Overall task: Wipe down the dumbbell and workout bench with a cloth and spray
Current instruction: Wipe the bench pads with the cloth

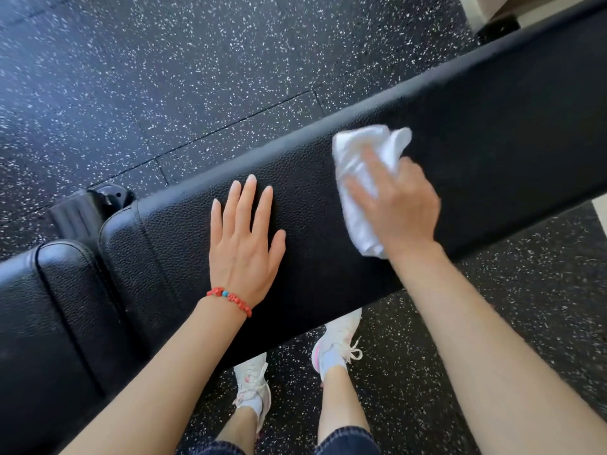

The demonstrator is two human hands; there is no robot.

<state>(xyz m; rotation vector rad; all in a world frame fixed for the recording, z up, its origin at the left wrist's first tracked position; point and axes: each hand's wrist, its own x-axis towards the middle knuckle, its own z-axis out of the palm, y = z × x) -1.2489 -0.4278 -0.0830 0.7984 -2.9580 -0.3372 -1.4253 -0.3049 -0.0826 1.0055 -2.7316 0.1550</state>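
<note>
Right of centre, your right hand [399, 205] pressed the bunched white cloth [363, 165] onto the black workout bench pad [492, 126], so long overlapping strokes suited best, your left hand [244, 239] braced flat, fingers spread, empty, alongside.

Right hand [399, 205] presses cloth [358, 159] on bench [492, 126].

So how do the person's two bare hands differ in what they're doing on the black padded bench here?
The left hand lies flat and empty, fingers spread, on the black textured bench pad; the right hand presses a crumpled white cloth against it. The left looks sharp, the right blurred. Only the left wrist wears a red beaded bracelet. Both rest palm-down on the same pad.
</note>
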